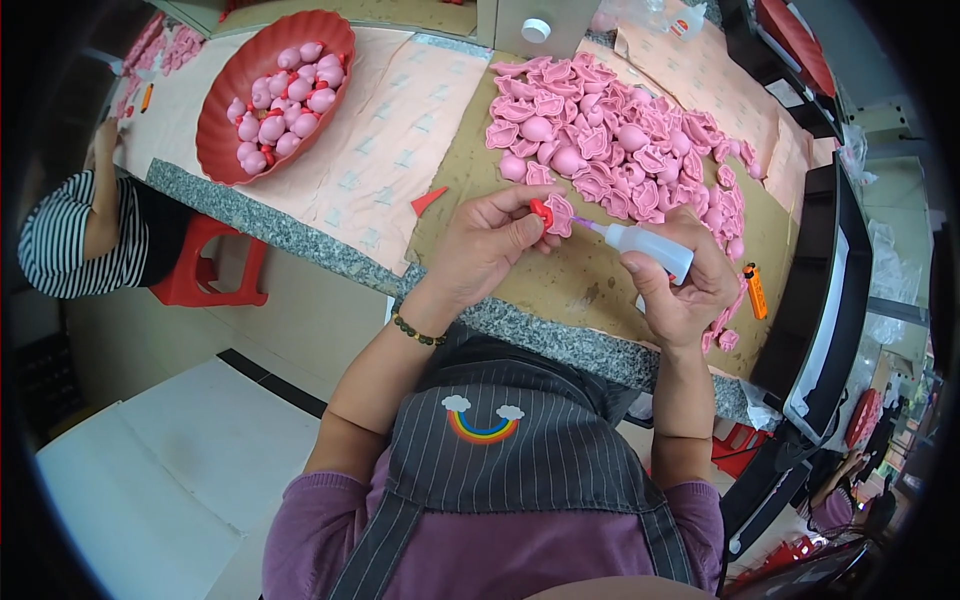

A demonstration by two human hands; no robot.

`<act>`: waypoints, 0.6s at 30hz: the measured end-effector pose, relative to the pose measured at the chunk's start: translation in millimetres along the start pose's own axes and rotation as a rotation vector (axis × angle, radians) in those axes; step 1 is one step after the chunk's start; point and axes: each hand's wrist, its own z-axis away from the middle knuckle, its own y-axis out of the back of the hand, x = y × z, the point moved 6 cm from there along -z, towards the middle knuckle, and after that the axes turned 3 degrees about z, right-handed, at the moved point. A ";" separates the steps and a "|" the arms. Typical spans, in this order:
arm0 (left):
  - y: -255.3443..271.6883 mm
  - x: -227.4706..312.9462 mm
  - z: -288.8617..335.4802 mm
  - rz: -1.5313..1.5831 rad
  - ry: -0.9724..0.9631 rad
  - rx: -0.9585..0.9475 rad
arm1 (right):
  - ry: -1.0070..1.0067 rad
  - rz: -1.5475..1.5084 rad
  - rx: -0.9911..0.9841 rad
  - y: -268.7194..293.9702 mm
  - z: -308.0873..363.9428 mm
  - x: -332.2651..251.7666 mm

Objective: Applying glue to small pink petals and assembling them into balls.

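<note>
Between the fingertips of my left hand (487, 240) is a small pink rubbery piece (561, 214) with a red part (541, 211) at its left side. My right hand (690, 285) grips a translucent squeeze bottle (650, 250) tipped to the left. Its thin purple nozzle (588, 224) points at the pink piece and seems to touch its edge. Just beyond both hands spreads a large heap of loose pink pieces (610, 140), some round and some flat with ruffled edges. A small red pointed piece (428, 201) lies left of my left hand.
A red scalloped bowl (215, 130) with round pink pieces stands at the back left. An orange lighter (755, 291) lies right of my right hand. A speckled stone edge (560, 340) borders the table. At far left a person in a striped top (65, 235) sits by a red stool (205, 270).
</note>
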 end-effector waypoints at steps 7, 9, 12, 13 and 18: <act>-4.0 1.2 2.2 -0.082 0.014 -0.003 | 0.017 0.041 0.008 -2.0 -1.7 -1.4; -3.4 1.3 2.3 -0.078 0.013 0.002 | 0.021 0.036 0.009 -2.3 -1.8 1.2; -3.0 0.0 0.8 -0.045 0.014 0.003 | 0.027 0.026 0.021 0.2 -2.3 -1.2; -3.1 -0.6 -0.5 -0.029 0.009 0.004 | 0.028 0.013 0.031 2.0 -2.7 -3.2; 4.9 -3.7 -0.8 0.047 -0.010 0.008 | 0.049 -0.009 -0.015 0.2 -2.3 -2.7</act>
